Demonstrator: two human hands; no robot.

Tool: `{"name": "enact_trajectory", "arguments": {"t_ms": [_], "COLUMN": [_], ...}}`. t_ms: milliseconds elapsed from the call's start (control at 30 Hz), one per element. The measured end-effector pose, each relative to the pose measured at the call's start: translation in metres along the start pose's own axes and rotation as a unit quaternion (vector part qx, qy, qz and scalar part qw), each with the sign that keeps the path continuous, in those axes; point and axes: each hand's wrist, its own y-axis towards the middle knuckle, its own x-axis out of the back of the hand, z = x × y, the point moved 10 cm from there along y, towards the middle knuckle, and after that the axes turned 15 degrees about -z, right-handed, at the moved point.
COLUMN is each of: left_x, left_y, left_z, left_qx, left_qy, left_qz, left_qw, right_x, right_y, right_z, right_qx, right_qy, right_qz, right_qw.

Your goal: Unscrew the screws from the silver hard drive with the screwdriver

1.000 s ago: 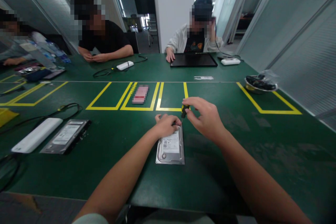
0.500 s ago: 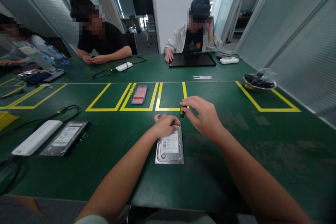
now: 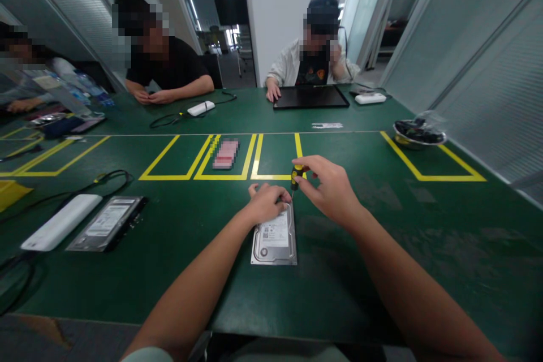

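Observation:
A silver hard drive (image 3: pixel 274 238) lies flat on the green table (image 3: pixel 382 249) in front of me. My left hand (image 3: pixel 266 202) rests on its far end and holds it down. My right hand (image 3: pixel 331 188) pinches the black-and-yellow handle of a small screwdriver (image 3: pixel 294 177). The screwdriver stands upright with its tip at the drive's far right corner.
A second hard drive (image 3: pixel 106 222) and a white box (image 3: pixel 63 222) lie at the left with a black cable (image 3: pixel 85 184). Yellow tape boxes (image 3: pixel 220 175) mark the table. A metal bowl (image 3: pixel 418 134) sits at the right. Three people sit across, one behind a dark tablet (image 3: pixel 311 97).
My hands and the screwdriver stay over the drive's far corner, with only a slight shift of my fingers on the handle. The person behind the tablet has lowered a hand from the head.

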Motion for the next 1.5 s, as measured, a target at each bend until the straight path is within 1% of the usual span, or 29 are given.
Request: {"name": "enact_trajectory", "arguments": {"t_ms": [67,133,167,233,300,333,400,433,467,567,633,700,800,900,1000,1067,1133,1233,1367,1500], "left_x": [0.01,0.027,0.036,0.052,0.061,0.063,0.063,0.063,0.062,0.055,0.049,0.045,0.044,0.043,0.043,0.042,0.043,0.042,0.042,0.042], "left_y": [-0.003,-0.007,-0.009,-0.014,-0.02,-0.023,-0.031,-0.036,-0.04,-0.051,-0.054,-0.054,-0.052,-0.05,-0.05,-0.05,-0.05,-0.049,-0.047,-0.046], "left_z": [-0.007,-0.011,-0.01,-0.002,0.012,0.021,0.043,0.055,0.066,0.095,0.108,0.114,0.118,0.117,0.118,0.119,0.119,0.118,0.115,0.111], "left_qx": [-0.021,-0.031,-0.027,0.007,0.059,0.087,0.139,0.16,0.173,0.202,0.212,0.214,0.212,0.205,0.201,0.2,0.2,0.197,0.192,0.19], "left_qy": [-0.006,-0.022,-0.034,-0.076,-0.161,-0.218,-0.314,-0.337,-0.337,-0.308,-0.289,-0.273,-0.253,-0.236,-0.227,-0.225,-0.224,-0.225,-0.227,-0.229], "left_qz": [-0.034,-0.087,-0.116,-0.163,-0.197,-0.214,-0.26,-0.291,-0.317,-0.373,-0.384,-0.385,-0.388,-0.387,-0.384,-0.385,-0.386,-0.383,-0.374,-0.364], "left_qw": [0.999,0.995,0.992,0.984,0.965,0.948,0.902,0.881,0.869,0.852,0.851,0.855,0.861,0.868,0.872,0.872,0.873,0.874,0.878,0.882], "right_x": [-0.002,-0.006,-0.007,-0.007,-0.003,-0.001,0.006,0.01,0.014,0.021,0.019,0.013,0.004,-0.001,-0.008,-0.014,-0.02,-0.025,-0.023,-0.027], "right_y": [-0.002,-0.003,-0.004,-0.003,-0.001,0.0,0.003,0.005,0.006,0.007,0.006,0.003,-0.001,-0.003,-0.011,-0.021,-0.034,-0.055,-0.08,-0.101], "right_z": [-0.003,-0.005,-0.005,-0.006,-0.006,-0.005,-0.001,0.001,0.003,0.005,0.003,-0.002,-0.005,-0.005,-0.011,-0.016,-0.018,-0.025,-0.039,-0.052], "right_qx": [-0.009,-0.017,-0.02,-0.026,-0.029,-0.028,-0.022,-0.016,-0.009,0.004,0.0,-0.01,-0.016,-0.023,-0.052,-0.062,-0.048,-0.055,-0.094,-0.129], "right_qy": [-0.007,-0.01,-0.011,-0.012,-0.011,-0.011,-0.01,-0.011,-0.013,-0.029,-0.051,-0.077,-0.11,-0.155,-0.232,-0.292,-0.347,-0.362,-0.38,-0.376], "right_qz": [0.012,0.031,0.038,0.041,0.036,0.031,0.02,0.014,0.008,0.004,0.023,0.057,0.104,0.126,0.154,0.172,0.19,0.202,0.21,0.234], "right_qw": [1.0,0.999,0.999,0.999,0.999,0.999,1.0,1.0,1.0,1.0,0.998,0.995,0.988,0.98,0.959,0.939,0.917,0.908,0.896,0.887]}}
